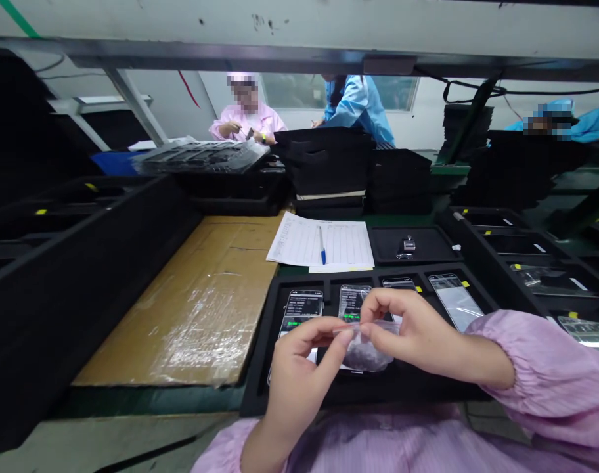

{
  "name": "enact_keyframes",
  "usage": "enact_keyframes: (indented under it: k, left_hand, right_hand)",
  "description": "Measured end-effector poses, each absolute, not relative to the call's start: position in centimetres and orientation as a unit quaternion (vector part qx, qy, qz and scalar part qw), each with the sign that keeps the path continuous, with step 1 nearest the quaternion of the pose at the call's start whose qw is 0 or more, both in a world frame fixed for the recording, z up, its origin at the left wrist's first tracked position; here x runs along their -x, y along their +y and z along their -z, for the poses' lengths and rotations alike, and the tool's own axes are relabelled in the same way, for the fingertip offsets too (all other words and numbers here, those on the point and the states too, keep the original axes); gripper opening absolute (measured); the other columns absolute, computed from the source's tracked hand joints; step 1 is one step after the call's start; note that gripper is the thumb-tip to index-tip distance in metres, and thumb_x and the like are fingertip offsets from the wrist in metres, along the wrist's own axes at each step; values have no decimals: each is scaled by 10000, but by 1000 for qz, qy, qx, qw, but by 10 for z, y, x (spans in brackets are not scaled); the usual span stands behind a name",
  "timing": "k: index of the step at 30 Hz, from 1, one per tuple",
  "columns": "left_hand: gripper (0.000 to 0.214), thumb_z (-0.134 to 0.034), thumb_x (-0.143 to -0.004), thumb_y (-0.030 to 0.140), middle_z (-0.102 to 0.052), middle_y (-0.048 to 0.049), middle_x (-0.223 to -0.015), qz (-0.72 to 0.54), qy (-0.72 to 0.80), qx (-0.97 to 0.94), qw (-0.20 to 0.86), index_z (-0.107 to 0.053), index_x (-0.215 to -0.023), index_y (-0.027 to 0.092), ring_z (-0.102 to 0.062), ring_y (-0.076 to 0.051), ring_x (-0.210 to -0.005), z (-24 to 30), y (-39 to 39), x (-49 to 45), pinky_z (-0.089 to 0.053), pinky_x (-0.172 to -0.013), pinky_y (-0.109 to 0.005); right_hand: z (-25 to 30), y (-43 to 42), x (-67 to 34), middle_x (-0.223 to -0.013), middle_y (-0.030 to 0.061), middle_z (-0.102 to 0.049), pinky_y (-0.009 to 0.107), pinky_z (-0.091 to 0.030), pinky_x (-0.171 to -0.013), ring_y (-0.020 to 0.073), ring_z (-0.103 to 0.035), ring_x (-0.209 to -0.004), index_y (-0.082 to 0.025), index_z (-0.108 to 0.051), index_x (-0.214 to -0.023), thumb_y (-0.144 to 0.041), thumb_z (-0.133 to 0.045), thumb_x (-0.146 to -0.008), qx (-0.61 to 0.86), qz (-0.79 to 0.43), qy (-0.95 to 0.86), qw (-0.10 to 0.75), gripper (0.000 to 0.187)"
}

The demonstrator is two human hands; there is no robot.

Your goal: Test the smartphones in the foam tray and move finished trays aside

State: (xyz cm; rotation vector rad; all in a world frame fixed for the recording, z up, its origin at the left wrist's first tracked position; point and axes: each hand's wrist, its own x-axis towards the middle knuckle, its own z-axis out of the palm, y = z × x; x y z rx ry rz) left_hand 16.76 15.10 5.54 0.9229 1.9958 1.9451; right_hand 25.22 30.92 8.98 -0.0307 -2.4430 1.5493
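Both my hands pinch the top edge of a small clear zip bag point(367, 356), which hangs between them over a black foam tray point(260, 368). My left hand point(299, 374) grips the bag's left end, thumb against fingers. At the right end, my right hand point(408, 328) is closed on the same edge. The bag's contents look whitish and cannot be made out. Behind the hands, several phones lie in the tray's slots, among them a lit phone point(303, 303) showing text and a phone point(454, 299) with a yellow tag. The bag and hands partly hide the middle phones.
A cardboard sheet point(191, 302) under clear film lies left. Beyond the tray are a printed form point(299, 240), a pen point(322, 244) and a metal tally counter point(406, 246). Black trays point(521, 244) with phones stand right. Co-workers point(247, 112) sit across the bench.
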Motion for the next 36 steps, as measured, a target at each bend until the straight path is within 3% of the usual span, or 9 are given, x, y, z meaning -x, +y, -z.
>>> enact_keyframes:
  k: [5, 14, 27, 36]
  left_hand:
    - [70, -678, -776, 232, -714, -11, -716, -641, 685, -335, 91, -719, -739, 189, -666, -109, -656, -60, 151, -169, -542, -630, -160]
    - [40, -701, -776, 241, -730, 12, -763, -669, 659, -314, 139, -732, -774, 217, -682, -87, -700, -61, 150, -169, -534, -644, -113]
    - [99, -613, -851, 153, -673, 54, -763, -608, 665, -430, 52, -655, -792, 221, -634, -54, -725, -67, 141, -184, -508, -675, -127]
    - [131, -606, -849, 133, -688, 71, -818, -576, 662, -478, -19, -651, -868, 254, -648, -60, -770, -71, 134, -182, -513, -717, -136]
  right_hand:
    - [-91, 307, -254, -727, -6, -620, 210, -465, -658, 101, -568, -686, -163, -591, -761, -164, -608, -789, -10, -503, -856, 120, 33]
    - [-87, 309, -259, -704, -30, -608, 174, -432, -617, 74, -557, -649, -165, -564, -751, -164, -604, -800, -41, -456, -871, 181, 63]
    - [-90, 303, -273, -708, -42, -615, 239, -358, -681, 78, -538, -644, -169, -556, -760, -157, -563, -831, -106, -353, -904, 218, 71]
    - [-99, 301, -280, -773, -5, -650, 243, -383, -710, 110, -555, -696, -158, -568, -851, -191, -525, -929, -148, -282, -916, 245, 96]
